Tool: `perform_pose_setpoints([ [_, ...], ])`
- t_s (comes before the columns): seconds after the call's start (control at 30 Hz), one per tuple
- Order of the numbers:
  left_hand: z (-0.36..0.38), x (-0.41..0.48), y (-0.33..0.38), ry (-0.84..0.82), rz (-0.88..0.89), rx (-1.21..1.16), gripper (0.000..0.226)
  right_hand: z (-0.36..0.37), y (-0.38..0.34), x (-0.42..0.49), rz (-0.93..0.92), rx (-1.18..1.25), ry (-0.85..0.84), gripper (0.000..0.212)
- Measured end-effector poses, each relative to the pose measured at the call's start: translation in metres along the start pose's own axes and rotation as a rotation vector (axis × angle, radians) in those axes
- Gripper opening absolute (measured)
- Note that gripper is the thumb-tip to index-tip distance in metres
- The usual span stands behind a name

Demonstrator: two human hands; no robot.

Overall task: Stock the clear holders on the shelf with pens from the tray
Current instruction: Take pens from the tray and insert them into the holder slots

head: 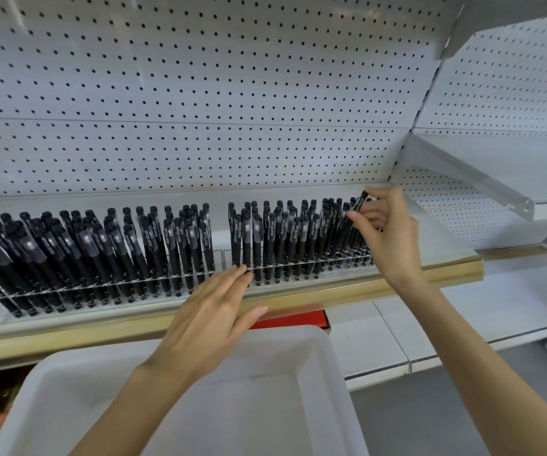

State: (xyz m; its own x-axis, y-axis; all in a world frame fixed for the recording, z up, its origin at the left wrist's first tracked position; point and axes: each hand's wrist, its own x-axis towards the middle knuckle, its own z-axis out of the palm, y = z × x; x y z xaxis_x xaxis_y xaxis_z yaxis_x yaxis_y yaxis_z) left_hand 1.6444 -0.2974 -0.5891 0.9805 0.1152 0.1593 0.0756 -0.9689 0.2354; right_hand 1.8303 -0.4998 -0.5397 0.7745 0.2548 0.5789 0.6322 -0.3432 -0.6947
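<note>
Tray (291, 334), white plastic, nearest: no pens visible inside. Left hand (212, 311): fingers straight, tips touching the right holder (298, 267) at the shelf (446, 268) front edge. Left holder (51, 296) and right holder: clear, packed with upright black pens. Right hand (387, 232): pinches one pen (360, 201) above the right holder's right end. Probably light, stiff and smooth; best gripped mid-barrel.

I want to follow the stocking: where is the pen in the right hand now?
In the head view, right of centre, the pen is pinched by the right hand above the right end of the right clear holder.
</note>
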Motion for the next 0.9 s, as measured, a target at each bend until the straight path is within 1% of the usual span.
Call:
perform_pose_setpoints([
  [0.1, 0.002, 0.001, -0.001, 0.006, -0.004, 0.0, 0.093, 0.005, 0.009, -0.004, -0.099, -0.189, -0.145, 0.03],
  [0.17, 0.002, 0.001, -0.001, 0.004, -0.004, 0.002, 0.094, 0.009, 0.016, -0.009, -0.15, -0.291, -0.192, 0.033],
  [0.27, 0.001, 0.0, -0.002, 0.001, 0.01, 0.017, 0.095, 0.009, 0.02, -0.011, -0.152, -0.316, -0.198, 0.04],
  [0.47, 0.001, 0.001, -0.009, -0.013, 0.053, 0.043, 0.1, 0.002, 0.012, -0.006, -0.131, -0.351, -0.245, 0.046],
  [0.6, -0.003, -0.008, -0.005, -0.044, 0.041, 0.03, 0.093, -0.003, 0.004, -0.011, -0.119, -0.394, -0.277, 0.053],
  [0.7, -0.006, -0.032, -0.003, -0.08, -0.006, -0.071, 0.077, -0.007, -0.009, -0.025, -0.105, -0.407, -0.276, 0.053],
  [0.8, 0.007, -0.074, -0.009, -0.077, -0.065, -0.256, 0.074, -0.007, -0.024, -0.058, -0.089, -0.365, -0.3, 0.049],
  [0.87, 0.024, -0.109, -0.013, -0.095, -0.124, -0.398, 0.074, 0.0, -0.031, -0.096, -0.055, -0.302, -0.373, 0.046],
  [0.9, 0.034, -0.127, -0.015, -0.113, -0.166, -0.458, 0.073, 0.004, -0.033, -0.119, -0.033, -0.269, -0.435, 0.045],
])
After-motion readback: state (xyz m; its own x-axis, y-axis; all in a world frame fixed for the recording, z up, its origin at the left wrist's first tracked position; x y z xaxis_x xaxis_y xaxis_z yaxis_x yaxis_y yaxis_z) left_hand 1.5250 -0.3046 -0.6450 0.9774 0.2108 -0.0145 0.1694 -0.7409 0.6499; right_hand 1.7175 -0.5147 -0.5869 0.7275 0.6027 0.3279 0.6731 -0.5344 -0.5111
